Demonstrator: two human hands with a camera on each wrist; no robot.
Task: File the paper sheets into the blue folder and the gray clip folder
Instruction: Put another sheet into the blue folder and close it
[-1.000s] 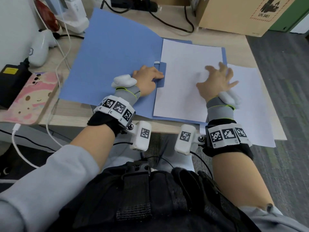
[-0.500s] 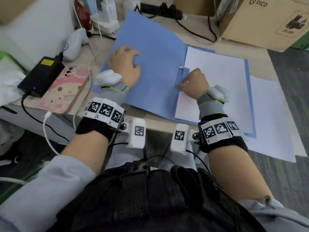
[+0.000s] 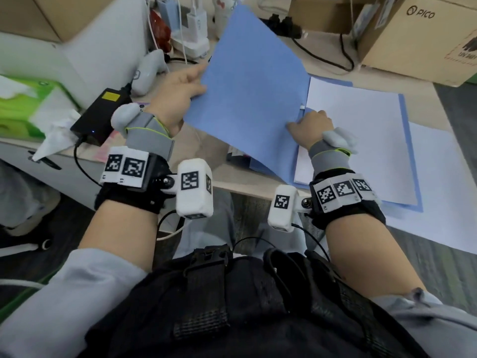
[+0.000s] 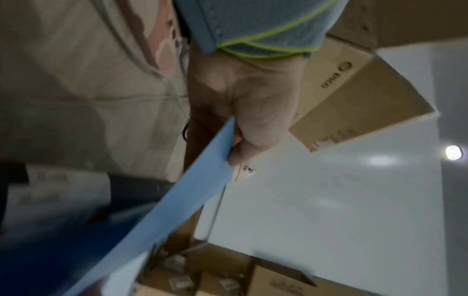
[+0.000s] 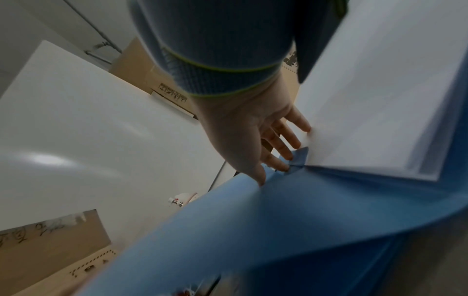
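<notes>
The blue folder (image 3: pixel 253 81) lies open on the desk with its left cover raised and tilted. My left hand (image 3: pixel 198 81) grips that cover's left edge; in the left wrist view the thumb and fingers of the left hand (image 4: pixel 234 152) pinch the blue folder's edge (image 4: pixel 192 196). My right hand (image 3: pixel 296 124) rests at the spine, and its straight fingers (image 5: pixel 281 152) touch a small blue flap (image 5: pixel 298 156). A stack of white paper sheets (image 3: pixel 361 140) lies in the folder's right half. More white paper (image 3: pixel 444 192) lies under it to the right. I see no gray clip folder.
A black power adapter (image 3: pixel 100 112), a green tissue box (image 3: pixel 23 104) and a white controller (image 3: pixel 149 71) sit to the left. A power strip (image 3: pixel 284 24) with cables and a cardboard box (image 3: pixel 418 34) stand at the back. The desk's front edge (image 3: pixel 247 187) runs just before my wrists.
My left hand went from the spine flap to the cover's left edge and lifted the cover. My right hand left the sheets and moved to the flap.
</notes>
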